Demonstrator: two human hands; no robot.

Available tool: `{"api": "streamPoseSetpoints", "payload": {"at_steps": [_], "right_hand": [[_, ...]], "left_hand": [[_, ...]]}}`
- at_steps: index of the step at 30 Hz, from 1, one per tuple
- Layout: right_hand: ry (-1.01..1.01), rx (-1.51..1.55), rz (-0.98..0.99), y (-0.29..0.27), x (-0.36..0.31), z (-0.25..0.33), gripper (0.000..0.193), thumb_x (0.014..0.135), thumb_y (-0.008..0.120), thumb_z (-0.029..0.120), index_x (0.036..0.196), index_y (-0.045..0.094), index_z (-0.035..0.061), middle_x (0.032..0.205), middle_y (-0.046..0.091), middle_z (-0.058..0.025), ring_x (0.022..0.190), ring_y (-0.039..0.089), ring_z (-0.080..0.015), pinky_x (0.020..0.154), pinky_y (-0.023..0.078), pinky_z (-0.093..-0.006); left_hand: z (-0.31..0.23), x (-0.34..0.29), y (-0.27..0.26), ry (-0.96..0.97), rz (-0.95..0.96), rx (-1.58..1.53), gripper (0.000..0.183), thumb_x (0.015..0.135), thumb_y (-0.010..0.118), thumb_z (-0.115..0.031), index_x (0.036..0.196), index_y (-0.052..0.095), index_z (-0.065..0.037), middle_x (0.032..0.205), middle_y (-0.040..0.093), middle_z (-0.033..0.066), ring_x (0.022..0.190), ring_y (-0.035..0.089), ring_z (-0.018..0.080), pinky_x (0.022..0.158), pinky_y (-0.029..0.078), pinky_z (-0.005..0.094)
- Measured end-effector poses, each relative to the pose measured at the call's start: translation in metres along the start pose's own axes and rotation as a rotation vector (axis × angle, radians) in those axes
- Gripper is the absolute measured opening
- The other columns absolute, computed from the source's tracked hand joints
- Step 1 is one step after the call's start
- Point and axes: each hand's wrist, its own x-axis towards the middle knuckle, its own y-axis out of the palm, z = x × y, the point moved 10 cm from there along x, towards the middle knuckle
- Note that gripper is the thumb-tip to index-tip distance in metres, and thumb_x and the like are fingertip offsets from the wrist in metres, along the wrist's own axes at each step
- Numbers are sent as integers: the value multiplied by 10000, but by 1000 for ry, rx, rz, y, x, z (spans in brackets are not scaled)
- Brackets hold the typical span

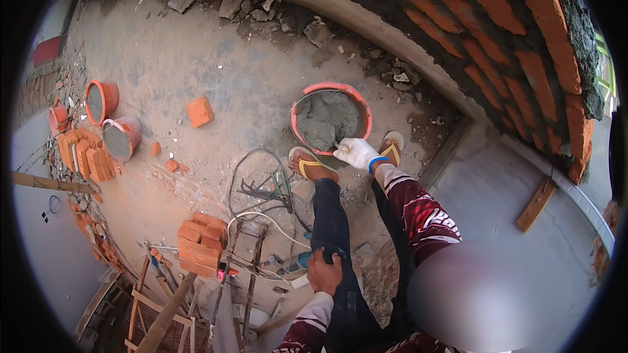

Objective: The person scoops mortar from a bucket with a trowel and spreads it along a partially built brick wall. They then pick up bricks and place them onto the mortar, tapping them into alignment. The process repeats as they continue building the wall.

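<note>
My right hand (355,153), in a white glove with a blue cuff, is closed at the near rim of an orange bucket (367,117). Its fingers reach just over the edge; what they grip is mostly hidden, with only a small dark part showing against the mortar. Wet grey mortar (327,117) fills much of the bucket, its surface uneven. Bare and holding nothing, my left hand (325,271) rests on my left knee with its fingers laid over the dark trouser leg. My sandalled feet stand close to the bucket's near side.
A brick wall (497,46) rises at the right. Mortar-filled buckets (110,99) and stacked bricks (85,155) stand at the left; one brick (199,112) lies alone. Tangled cables (265,196), another brick stack (201,245) and bamboo poles (163,317) are near my left leg. Rubble (229,8) lines the far edge.
</note>
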Motion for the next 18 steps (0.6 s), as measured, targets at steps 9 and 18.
{"api": "streamPoseSetpoints", "payload": {"at_steps": [9,18], "right_hand": [[69,280,92,-53,-76,37,347,946,726,357,970,677,15,785,664,-83,770,605,-174,735,499,-372],[-53,298,-29,-242,-295,105,374,982,674,415,1059,661,50,805,615,-35,638,568,-132,591,486,-312]], "left_hand": [[-31,0,-21,6,-41,83,528,862,719,-351,1285,644,-44,1266,667,226,1187,625,420,1009,498,507],[-60,-7,-13,35,-76,112,544,867,733,-347,1295,646,-23,1271,690,223,1192,652,407,1019,499,493]]}}
